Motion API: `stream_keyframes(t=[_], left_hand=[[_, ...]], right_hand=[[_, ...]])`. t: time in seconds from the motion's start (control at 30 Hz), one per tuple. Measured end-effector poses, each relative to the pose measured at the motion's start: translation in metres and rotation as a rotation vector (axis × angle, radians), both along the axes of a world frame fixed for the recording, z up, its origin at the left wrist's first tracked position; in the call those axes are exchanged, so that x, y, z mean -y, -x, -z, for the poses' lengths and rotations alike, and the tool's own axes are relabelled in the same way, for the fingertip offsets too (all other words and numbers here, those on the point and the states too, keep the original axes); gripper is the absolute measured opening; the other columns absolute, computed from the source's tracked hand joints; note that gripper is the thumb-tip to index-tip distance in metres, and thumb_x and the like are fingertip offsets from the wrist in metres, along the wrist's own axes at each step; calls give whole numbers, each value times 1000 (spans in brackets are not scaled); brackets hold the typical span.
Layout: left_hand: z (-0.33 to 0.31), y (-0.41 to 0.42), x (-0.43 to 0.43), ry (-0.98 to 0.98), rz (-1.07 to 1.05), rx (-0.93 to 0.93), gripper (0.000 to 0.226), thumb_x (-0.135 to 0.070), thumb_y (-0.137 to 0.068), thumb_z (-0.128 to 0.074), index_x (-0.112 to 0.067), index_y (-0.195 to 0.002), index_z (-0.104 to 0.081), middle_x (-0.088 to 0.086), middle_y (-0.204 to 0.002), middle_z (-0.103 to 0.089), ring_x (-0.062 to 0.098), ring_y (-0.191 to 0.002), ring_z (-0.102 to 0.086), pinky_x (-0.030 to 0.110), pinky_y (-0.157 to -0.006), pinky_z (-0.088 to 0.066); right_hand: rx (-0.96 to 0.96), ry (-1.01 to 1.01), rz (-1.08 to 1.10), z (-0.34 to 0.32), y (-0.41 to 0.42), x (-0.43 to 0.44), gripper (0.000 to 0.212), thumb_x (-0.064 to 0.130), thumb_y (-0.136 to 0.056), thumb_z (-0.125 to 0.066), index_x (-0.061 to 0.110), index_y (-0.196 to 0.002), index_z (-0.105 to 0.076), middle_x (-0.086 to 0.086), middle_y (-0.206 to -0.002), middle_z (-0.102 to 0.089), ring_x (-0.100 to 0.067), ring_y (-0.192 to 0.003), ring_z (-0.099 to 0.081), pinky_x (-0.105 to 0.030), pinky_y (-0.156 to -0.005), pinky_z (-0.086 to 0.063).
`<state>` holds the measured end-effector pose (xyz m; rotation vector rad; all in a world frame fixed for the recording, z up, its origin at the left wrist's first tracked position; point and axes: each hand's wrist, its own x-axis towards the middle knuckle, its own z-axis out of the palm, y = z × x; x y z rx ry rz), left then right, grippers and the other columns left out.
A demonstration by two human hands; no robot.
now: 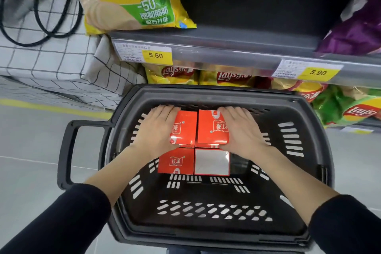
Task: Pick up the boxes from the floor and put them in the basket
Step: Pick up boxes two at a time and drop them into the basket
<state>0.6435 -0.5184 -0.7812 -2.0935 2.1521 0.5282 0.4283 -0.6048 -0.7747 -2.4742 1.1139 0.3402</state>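
Note:
A dark grey plastic basket (309,171) stands on the floor in front of a shelf. Inside it lie several orange-red boxes. My left hand (156,130) grips one box (184,128) from its left side. My right hand (241,130) grips the neighbouring box (210,128) from its right side. Both boxes sit side by side at the far end of the basket. Nearer to me lie another orange-red box (176,161) and a box with a silver-white face (212,162). Black sleeves cover both forearms.
The basket's pull handle (66,150) sticks out to the left. A grey shelf edge (226,55) with price tags hangs just above the basket's far rim, with crisp bags above and below. A checked cloth with a black cord (51,57) lies at left on the grey floor.

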Motion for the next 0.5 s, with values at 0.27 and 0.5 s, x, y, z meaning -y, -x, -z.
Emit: stream_keyframes(t=[0.27, 0.5], left_hand=[[-3, 8, 0, -35, 19, 61, 108, -44, -42, -90, -2, -131, -46, 17, -124, -56, 35, -118, -53, 47, -105, -38], [-46, 5, 6, -127, 44, 46, 113, -61, -63, -73, -16, -149, -13, 2, -154, -22, 20, -143, -17, 36, -118, -3]], right_hand=[[-136, 2, -63, 3, 1, -3, 101, 42, -69, -76, 11, -145, -17, -8, -146, -31, -26, -136, -27, -38, -117, -8], [-154, -137, -88, -37, 9, 5, 112, 42, -68, -78, 13, -149, -6, -8, -154, -17, -24, -143, -14, -37, -118, -6]])
